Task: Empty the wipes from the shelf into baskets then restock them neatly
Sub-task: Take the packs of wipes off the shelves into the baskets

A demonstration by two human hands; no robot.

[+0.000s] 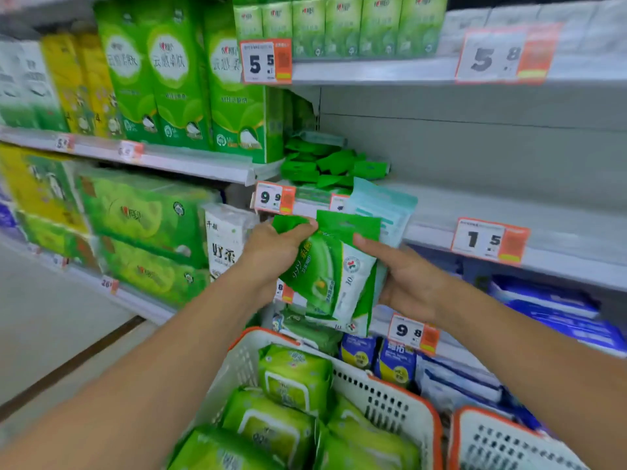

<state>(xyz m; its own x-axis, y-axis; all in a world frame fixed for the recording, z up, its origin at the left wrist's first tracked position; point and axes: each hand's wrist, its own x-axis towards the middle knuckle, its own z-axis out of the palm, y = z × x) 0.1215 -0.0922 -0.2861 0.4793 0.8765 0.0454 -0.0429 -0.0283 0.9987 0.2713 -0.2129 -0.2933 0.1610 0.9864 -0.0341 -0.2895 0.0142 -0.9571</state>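
Note:
My left hand (271, 252) grips the top corner of a green-and-white wipes pack (325, 273), held in front of the middle shelf. My right hand (403, 276) holds the same stack from the right side, fingers behind it, with a pale teal pack (383, 208) at the back of the stack. Below, a white basket with an orange rim (390, 395) holds several green wipes packs (295, 378). A loose heap of small green packs (332, 164) lies on the left part of the middle shelf (475, 212).
A second white-and-orange basket (502, 442) stands at the lower right. Green tissue bundles (169, 79) fill the shelves on the left. Blue packs (556, 310) lie on the lower right shelf. Price tags (488, 240) line the shelf edges. The aisle floor (51, 317) is at left.

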